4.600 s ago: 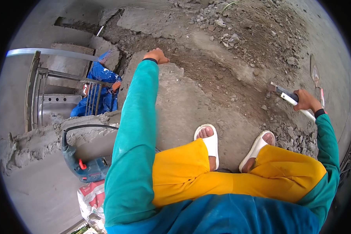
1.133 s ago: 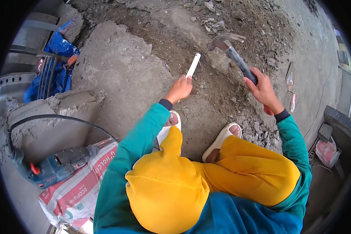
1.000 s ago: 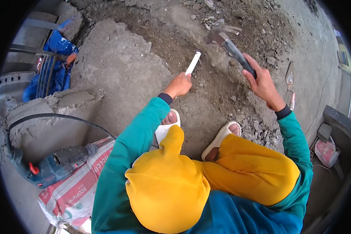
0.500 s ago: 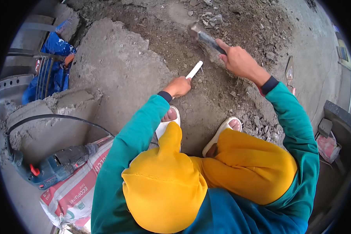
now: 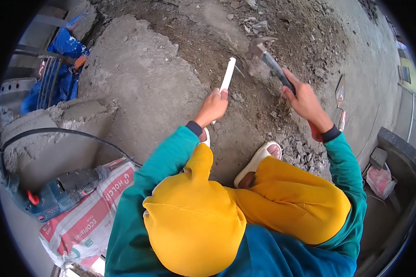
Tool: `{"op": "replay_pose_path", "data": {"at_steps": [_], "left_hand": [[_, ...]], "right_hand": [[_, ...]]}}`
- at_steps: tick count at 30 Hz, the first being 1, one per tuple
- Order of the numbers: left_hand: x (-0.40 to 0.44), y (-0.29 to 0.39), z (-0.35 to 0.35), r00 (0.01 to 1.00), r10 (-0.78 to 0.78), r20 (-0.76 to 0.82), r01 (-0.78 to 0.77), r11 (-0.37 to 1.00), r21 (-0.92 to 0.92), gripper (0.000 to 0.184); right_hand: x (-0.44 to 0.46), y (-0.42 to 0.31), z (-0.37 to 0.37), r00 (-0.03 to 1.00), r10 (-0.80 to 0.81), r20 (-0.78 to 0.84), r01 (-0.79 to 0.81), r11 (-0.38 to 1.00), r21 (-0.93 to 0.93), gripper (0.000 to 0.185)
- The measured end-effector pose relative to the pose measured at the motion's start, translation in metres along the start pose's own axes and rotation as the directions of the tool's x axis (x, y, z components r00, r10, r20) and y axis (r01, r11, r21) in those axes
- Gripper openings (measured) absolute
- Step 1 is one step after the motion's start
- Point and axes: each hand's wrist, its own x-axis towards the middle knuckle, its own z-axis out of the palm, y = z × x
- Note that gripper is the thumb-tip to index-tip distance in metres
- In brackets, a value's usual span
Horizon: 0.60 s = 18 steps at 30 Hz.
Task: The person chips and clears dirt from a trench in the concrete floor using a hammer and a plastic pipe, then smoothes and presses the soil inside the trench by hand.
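Note:
My left hand [image 5: 211,108] is closed round a white plastic pipe [image 5: 228,74], its upper end tilted away from me over the dirt. In my right hand [image 5: 306,100] I grip the dark handle of a claw hammer [image 5: 273,65]. The hammer head hangs to the right of the pipe's end, apart from it. A thin metal spike [image 5: 239,70] shows just beside the pipe; what it is fixed to, I cannot tell. Under both hands lies broken soil and rubble [image 5: 282,27], bordered on the left by a slab of rough concrete [image 5: 134,64].
A blue power drill [image 5: 60,196] with a black cable lies on a red-and-white cement bag [image 5: 90,221] at the left. To the right are a trowel [image 5: 340,92] and a dark metal trough [image 5: 397,145]. A blue tarp [image 5: 67,44] is at upper left. Stone chips [image 5: 305,150] lie near my right foot.
The hammer has swung back to the right and toward me, away from the pipe. My left hand and the pipe have shifted slightly, and the view has moved a little.

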Motion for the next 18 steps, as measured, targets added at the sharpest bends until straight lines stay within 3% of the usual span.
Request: {"op": "replay_pose_path", "data": {"at_steps": [2, 9, 11, 12, 15, 17, 18], "left_hand": [[0.017, 0.004, 0.017, 0.963, 0.021, -0.268, -0.027, 0.999, -0.017, 0.045], [0.03, 0.003, 0.045, 0.964, 0.041, -0.263, -0.052, 0.998, -0.036, 0.039], [0.03, 0.003, 0.046, 0.964, 0.048, -0.26, -0.059, 0.998, -0.035, 0.039], [0.03, 0.004, 0.047, 0.963, 0.047, -0.265, -0.053, 0.998, -0.016, 0.039], [0.028, 0.007, 0.048, 0.97, 0.054, -0.239, -0.046, 0.998, 0.042, 0.04], [0.034, 0.009, 0.045, 0.968, 0.071, -0.239, -0.054, 0.996, 0.075, 0.04], [0.035, 0.007, 0.047, 0.969, 0.082, -0.232, -0.063, 0.994, 0.085, 0.04]], "right_hand": [[0.007, -0.007, -0.011, 1.0, -0.021, -0.018, 0.021, 0.999, -0.029, 0.051], [0.021, -0.032, -0.026, 0.981, -0.19, -0.026, 0.183, 0.969, -0.169, 0.052], [0.029, -0.04, -0.017, 0.931, -0.338, -0.134, 0.297, 0.92, -0.255, 0.054], [0.035, -0.039, -0.008, 0.931, -0.34, -0.134, 0.298, 0.919, -0.257, 0.054], [0.05, -0.018, 0.026, 0.956, -0.286, -0.066, 0.251, 0.913, -0.323, 0.055], [0.069, -0.015, 0.026, 0.942, -0.137, 0.305, 0.277, 0.831, -0.483, 0.049], [0.078, -0.018, 0.019, 0.942, -0.145, 0.304, 0.285, 0.823, -0.492, 0.049]]}}
